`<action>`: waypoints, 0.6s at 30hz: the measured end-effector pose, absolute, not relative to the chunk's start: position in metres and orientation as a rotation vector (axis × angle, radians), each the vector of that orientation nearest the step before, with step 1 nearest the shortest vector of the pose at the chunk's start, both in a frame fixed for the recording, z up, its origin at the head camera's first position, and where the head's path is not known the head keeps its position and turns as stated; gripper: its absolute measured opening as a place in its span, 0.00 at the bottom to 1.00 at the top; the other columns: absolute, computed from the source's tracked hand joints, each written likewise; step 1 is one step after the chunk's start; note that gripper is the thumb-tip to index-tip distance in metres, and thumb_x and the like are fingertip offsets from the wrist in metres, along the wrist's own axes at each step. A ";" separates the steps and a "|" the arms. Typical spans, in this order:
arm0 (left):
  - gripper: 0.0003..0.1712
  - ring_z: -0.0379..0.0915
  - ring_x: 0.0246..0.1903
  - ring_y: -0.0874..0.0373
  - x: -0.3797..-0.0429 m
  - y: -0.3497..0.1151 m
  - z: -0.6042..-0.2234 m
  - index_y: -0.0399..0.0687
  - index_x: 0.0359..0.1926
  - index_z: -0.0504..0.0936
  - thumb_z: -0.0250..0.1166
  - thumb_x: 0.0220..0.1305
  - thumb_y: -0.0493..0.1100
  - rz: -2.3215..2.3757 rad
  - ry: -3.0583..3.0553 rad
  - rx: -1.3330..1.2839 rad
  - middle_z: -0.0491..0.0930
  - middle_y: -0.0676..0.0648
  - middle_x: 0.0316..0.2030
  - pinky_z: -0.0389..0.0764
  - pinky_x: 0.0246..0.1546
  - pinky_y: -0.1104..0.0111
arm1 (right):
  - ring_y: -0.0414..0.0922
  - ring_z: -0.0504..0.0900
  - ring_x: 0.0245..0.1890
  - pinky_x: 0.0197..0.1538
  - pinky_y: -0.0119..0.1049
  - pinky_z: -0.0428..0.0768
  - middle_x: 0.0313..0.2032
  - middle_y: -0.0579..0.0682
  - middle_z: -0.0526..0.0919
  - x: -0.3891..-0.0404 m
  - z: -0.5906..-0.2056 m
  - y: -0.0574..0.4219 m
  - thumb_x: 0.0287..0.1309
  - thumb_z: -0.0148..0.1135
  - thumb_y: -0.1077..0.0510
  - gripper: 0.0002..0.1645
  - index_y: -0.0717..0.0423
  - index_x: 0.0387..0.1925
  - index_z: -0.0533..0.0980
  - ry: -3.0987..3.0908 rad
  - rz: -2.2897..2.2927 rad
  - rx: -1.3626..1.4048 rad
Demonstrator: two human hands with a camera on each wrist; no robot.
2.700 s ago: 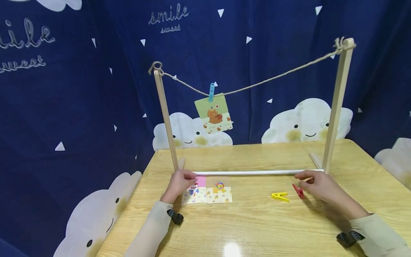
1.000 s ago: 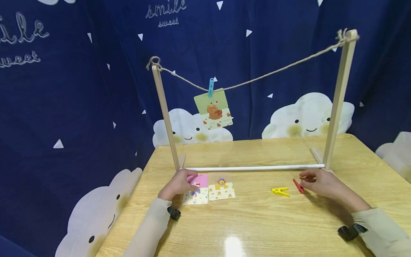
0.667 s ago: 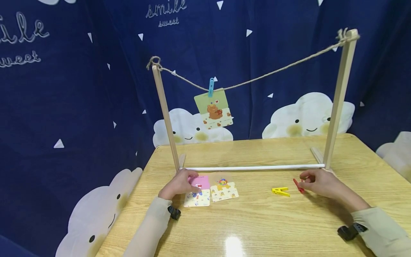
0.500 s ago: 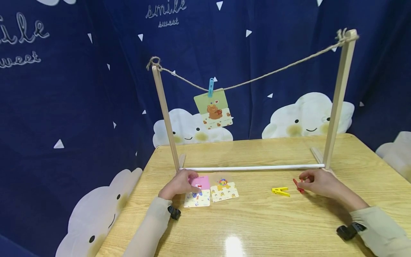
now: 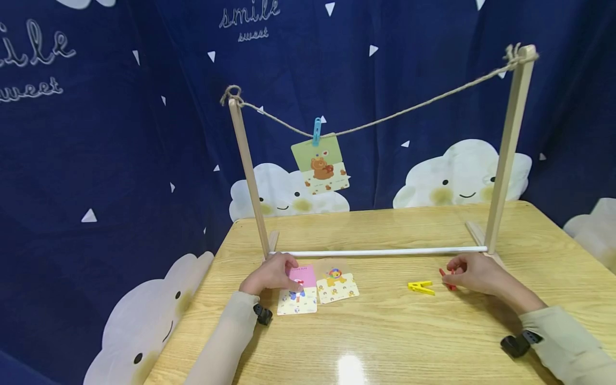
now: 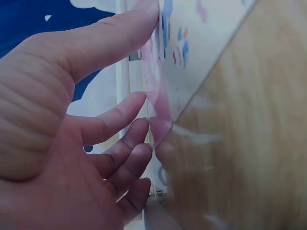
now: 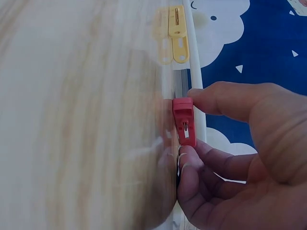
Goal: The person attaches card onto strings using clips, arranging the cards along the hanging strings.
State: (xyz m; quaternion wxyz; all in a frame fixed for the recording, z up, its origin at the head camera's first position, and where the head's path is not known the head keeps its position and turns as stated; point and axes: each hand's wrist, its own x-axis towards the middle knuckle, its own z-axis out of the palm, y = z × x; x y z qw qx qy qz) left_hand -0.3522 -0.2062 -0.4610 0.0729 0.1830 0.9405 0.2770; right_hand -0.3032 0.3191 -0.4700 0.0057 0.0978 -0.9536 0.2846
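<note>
A card with a pink top (image 5: pixel 304 274) lies on the table in the head view, under my left hand (image 5: pixel 272 272). The left thumb and fingertips touch this card, spread apart in the left wrist view. Just right of it is a lion card (image 5: pixel 337 291), slightly turned. My right hand (image 5: pixel 476 274) pinches a small red clothespin (image 7: pixel 183 122) at the table, the thumb at one end and a fingertip at the other. Nearby on its left lies a yellow clothespin (image 5: pixel 421 287). A blue clothespin (image 5: pixel 316 131) holds a bear card (image 5: pixel 320 166) on the twine (image 5: pixel 409 108).
Two wooden posts (image 5: pixel 511 144) carry the sagging twine. A white rod (image 5: pixel 380 252) runs between their feet, behind both hands. The wooden table (image 5: pixel 385 337) extends in front. Behind hangs a dark blue curtain (image 5: pixel 375 101) with clouds.
The pink-topped card has slid slightly right and toward me with my left hand, and the lion card has shifted right and turned. My right fingers have closed in on the red clothespin.
</note>
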 end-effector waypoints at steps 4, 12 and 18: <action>0.33 0.67 0.41 0.54 -0.353 -0.205 -0.460 0.44 0.47 0.83 0.88 0.42 0.50 0.825 2.808 0.534 0.77 0.47 0.40 0.71 0.44 0.60 | 0.42 0.76 0.31 0.31 0.33 0.73 0.30 0.45 0.82 -0.304 -0.469 0.319 0.52 0.78 0.47 0.26 0.62 0.42 0.82 -2.992 0.902 0.299; 0.33 0.70 0.42 0.55 -0.353 -0.203 -0.458 0.44 0.48 0.82 0.88 0.42 0.49 0.821 2.817 0.506 0.78 0.50 0.41 0.74 0.47 0.61 | 0.41 0.77 0.32 0.33 0.34 0.74 0.30 0.44 0.84 -0.304 -0.467 0.320 0.51 0.77 0.49 0.22 0.60 0.41 0.82 -3.003 0.888 0.283; 0.37 0.69 0.42 0.55 -0.352 -0.204 -0.460 0.45 0.49 0.82 0.89 0.39 0.51 0.810 2.820 0.492 0.78 0.50 0.41 0.74 0.47 0.60 | 0.41 0.77 0.31 0.33 0.34 0.73 0.29 0.43 0.83 -0.304 -0.469 0.319 0.50 0.77 0.50 0.21 0.59 0.40 0.82 -3.016 0.901 0.274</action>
